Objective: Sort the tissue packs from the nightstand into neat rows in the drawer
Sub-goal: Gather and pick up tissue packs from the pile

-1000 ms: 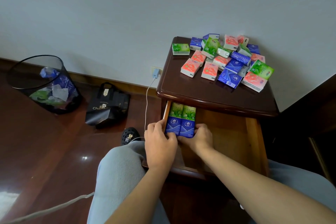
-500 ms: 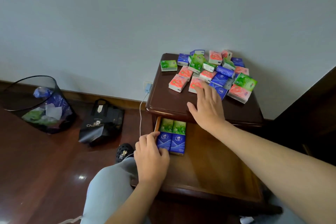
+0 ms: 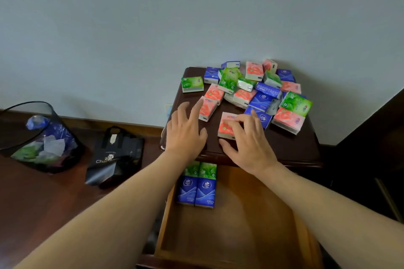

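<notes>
Tissue packs [image 3: 251, 91] in pink, green and blue lie heaped on the far right of the dark nightstand [image 3: 290, 148], while four sit in the open drawer [image 3: 240, 236] below: two green ones [image 3: 200, 169] at the far left corner and two blue ones [image 3: 196, 191] just in front of them. Both hands have left the drawer since a second ago and now reach over the nightstand top. The right hand [image 3: 249, 140] curls its fingers over a pink pack [image 3: 227, 124] at the near edge of the heap, gripping it. The left hand [image 3: 185, 131] is spread, fingers straight and released, fingertips beside another pink pack [image 3: 207, 108]; contact cannot be made out. That shift suggests the first drawer rows are set and the next pair is being collected, with most of the heap yet to go.
</notes>
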`<state>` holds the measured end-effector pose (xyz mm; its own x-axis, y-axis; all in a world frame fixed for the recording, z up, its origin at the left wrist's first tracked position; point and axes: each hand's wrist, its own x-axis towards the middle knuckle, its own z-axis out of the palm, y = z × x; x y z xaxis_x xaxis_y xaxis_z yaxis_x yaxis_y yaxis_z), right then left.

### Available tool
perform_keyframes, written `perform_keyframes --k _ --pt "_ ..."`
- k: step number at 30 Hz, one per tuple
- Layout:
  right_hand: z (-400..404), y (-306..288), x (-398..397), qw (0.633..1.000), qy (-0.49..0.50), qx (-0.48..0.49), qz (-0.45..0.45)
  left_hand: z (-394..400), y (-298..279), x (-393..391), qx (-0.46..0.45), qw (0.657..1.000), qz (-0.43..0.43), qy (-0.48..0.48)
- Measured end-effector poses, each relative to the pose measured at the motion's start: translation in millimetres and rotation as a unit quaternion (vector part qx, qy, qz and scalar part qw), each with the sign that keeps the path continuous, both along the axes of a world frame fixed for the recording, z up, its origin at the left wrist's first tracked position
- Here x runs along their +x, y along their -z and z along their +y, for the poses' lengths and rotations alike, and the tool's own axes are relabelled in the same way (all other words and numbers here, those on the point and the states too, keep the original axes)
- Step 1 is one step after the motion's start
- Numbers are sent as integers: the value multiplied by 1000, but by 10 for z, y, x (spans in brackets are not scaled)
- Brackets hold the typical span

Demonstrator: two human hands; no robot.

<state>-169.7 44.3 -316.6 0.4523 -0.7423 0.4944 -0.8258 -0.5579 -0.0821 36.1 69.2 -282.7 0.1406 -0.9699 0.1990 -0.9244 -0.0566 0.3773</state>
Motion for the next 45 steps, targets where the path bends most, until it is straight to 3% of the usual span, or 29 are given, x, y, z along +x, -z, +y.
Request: perform_keyframes --k 4,13,17,21,24,27,30,34,35,38,40,43,45 --pt "11 9 -5 999 3 22 -34 -234 101 35 38 996 -76 16" --pt "105 -104 -31 988 -54 102 -98 134 37 8 -45 996 -72 0" --pt "301 -146 -86 980 -56 164 -100 535 -51 71 -30 999 15 -4" --pt "661 -240 -121 953 -50 249 -167 1025 36 182 -21 990 130 -39" --pt "1027 -213 -83 928 -64 280 -238 1388 174 215 -19 967 237 -94" --pt "1346 -104 -9 910 -21 324 -257 1697 270 196 -13 918 360 -165" --pt "1592 -39 95 866 35 396 -303 1914 355 140 -34 908 388 -153" --pt "1783 48 284 797 75 422 -425 2055 420 56 -72 881 443 -151" --pt "1807 61 331 766 87 448 -452 2065 419 51 -75 874 455 -153" --pt "1818 49 455 629 144 553 -527 2075 420 73 -90 872 458 -147" --pt "1798 24 500 565 162 592 -552 2079 427 96 -92 866 470 -148" --pt "1776 -21 553 507 183 650 -536 2078 457 120 -71 859 489 -137" --pt "1769 -12 578 491 186 666 -530 2075 483 137 -62 858 493 -127"
